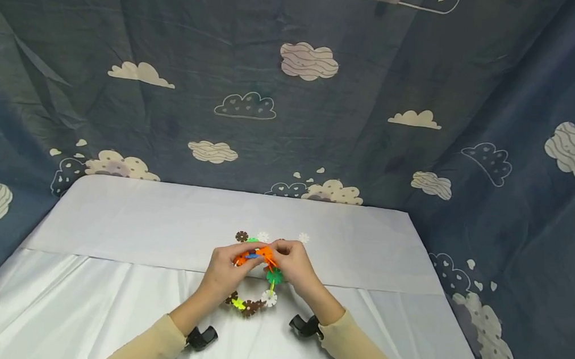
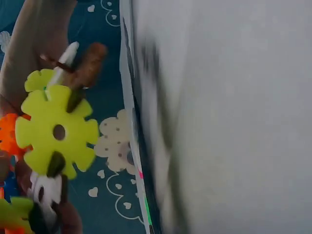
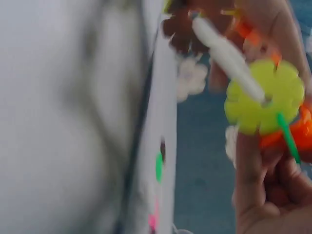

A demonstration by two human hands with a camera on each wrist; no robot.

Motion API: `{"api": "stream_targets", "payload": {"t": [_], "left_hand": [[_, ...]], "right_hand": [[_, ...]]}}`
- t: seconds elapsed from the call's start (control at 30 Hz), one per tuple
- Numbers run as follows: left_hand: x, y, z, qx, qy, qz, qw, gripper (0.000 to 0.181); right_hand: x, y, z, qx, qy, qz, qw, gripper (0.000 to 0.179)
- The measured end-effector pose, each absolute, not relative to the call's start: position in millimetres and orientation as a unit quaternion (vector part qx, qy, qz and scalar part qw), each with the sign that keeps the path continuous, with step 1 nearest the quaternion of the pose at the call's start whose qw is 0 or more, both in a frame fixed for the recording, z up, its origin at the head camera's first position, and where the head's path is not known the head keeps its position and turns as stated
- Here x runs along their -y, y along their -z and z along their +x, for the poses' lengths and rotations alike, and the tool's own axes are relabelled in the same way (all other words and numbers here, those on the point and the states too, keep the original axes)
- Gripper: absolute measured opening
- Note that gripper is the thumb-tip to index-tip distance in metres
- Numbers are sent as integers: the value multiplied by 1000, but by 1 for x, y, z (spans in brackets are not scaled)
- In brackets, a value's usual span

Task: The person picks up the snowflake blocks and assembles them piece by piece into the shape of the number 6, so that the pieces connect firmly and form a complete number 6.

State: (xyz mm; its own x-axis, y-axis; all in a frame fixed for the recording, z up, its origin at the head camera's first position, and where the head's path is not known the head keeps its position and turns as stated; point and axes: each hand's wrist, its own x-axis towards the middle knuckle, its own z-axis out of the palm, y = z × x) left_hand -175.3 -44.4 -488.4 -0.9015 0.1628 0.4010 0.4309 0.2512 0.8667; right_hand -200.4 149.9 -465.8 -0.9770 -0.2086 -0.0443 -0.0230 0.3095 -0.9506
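Note:
Both hands are raised over a white table, fingertips close together at a chain of flower-shaped interlocking discs. My left hand (image 1: 220, 269) pinches the chain's upper left part, where orange and blue discs show. Opposite it, my right hand (image 1: 300, 269) pinches an orange disc (image 1: 265, 253) between thumb and fingers. Below hang a green disc (image 1: 274, 277), a white disc (image 1: 269, 298) and brown discs (image 1: 253, 307), curving back toward the left wrist. A yellow-green disc (image 2: 80, 129) fills the near part of the left wrist view. In the right wrist view, a white disc (image 3: 229, 61) slots into a yellow-green one.
Loose discs lie behind the hands: a brown one (image 1: 241, 236), a white one (image 1: 304, 238), plus another white and a green partly hidden. Black wrist cameras (image 1: 201, 338) sit under both wrists. A dark cloud-patterned curtain (image 1: 258, 46) borders the white table (image 1: 125, 216).

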Motion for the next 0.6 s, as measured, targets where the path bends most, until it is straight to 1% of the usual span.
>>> {"api": "stream_targets", "payload": {"t": [0.07, 0.2, 0.3, 0.4, 0.6], "left_hand": [[40, 485, -177, 775, 594, -189, 104, 27], [47, 480, -182, 743, 655, -118, 70, 28], [54, 479, -189, 733, 668, -88, 90, 28], [59, 480, -191, 741, 659, -82, 103, 27], [57, 484, -189, 753, 645, -95, 87, 30]], "right_hand": [[-154, 462, -204, -799, 592, -72, 84, 22], [-160, 456, -207, -810, 579, -65, 63, 25], [-162, 452, -208, -813, 577, -54, 54, 25], [-161, 449, -205, -813, 577, -61, 53, 25], [-159, 447, -199, -822, 560, -93, 39, 27]]}}
